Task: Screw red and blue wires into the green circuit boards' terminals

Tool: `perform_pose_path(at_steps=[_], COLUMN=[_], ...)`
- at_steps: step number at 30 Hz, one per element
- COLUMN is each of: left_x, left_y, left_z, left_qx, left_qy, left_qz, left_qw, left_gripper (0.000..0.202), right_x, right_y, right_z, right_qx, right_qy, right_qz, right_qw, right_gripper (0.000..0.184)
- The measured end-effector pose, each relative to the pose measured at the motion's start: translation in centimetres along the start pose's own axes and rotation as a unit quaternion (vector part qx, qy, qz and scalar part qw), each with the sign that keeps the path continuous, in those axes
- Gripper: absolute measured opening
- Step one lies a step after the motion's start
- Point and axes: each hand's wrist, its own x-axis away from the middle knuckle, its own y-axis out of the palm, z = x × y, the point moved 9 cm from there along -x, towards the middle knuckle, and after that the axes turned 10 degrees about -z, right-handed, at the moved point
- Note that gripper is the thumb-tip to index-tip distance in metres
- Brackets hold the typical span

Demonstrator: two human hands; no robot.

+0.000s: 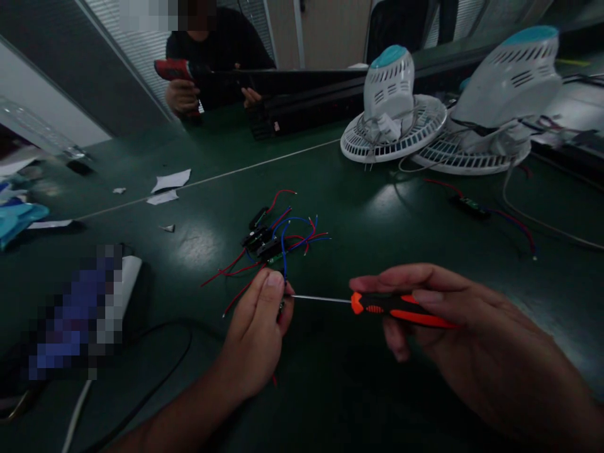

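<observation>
My left hand (257,340) is closed on a small wired circuit module, mostly hidden by the fingers; a blue wire (284,255) rises from beside the thumb. In my right hand (457,327) is a screwdriver (389,308) with an orange and black handle, lying level and pointing left. Its thin metal shaft reaches the module at my left fingertips; the exact contact is hidden. Just beyond my left hand lies a cluster of small black modules (271,245) with red and blue wires. Another wired module (472,206) rests farther right on the green table.
Two white fan heads (394,148) (472,165) lie face down at the back right. Across the table a person holds a red power drill (172,70) beside long black panels (311,104). Paper scraps (170,181), a blue plastic bag (19,220) and a dark cable (189,343) lie leftward.
</observation>
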Motion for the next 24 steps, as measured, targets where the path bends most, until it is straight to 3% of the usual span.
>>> perform_pose_path(at_steps=[3, 5, 9, 24], left_x=[-0.1, -0.2, -0.1, 0.2], left_y=[-0.2, -0.3, -0.2, 0.1], left_z=[-0.5, -0.7, -0.5, 0.1], left_qx=[0.026, 0.041, 0.01, -0.051], left_qy=[-0.008, -0.013, -0.002, 0.01], left_qz=[-0.002, -0.005, -0.025, -0.02], left_qw=[1.0, 0.999, 1.0, 0.998], left_gripper=[0.025, 0.024, 0.027, 0.035], right_x=[0.0, 0.0, 0.0, 0.6], right_y=[-0.2, -0.5, -0.1, 1.5], right_z=[0.4, -0.1, -2.1, -4.1], right_qx=[0.101, 0.241, 0.402, 0.481], right_qy=[0.047, 0.08, 0.057, -0.044], right_qz=[0.004, 0.012, 0.01, 0.005], right_qw=[0.994, 0.967, 0.914, 0.876], right_gripper=[0.033, 0.048, 0.045, 0.026])
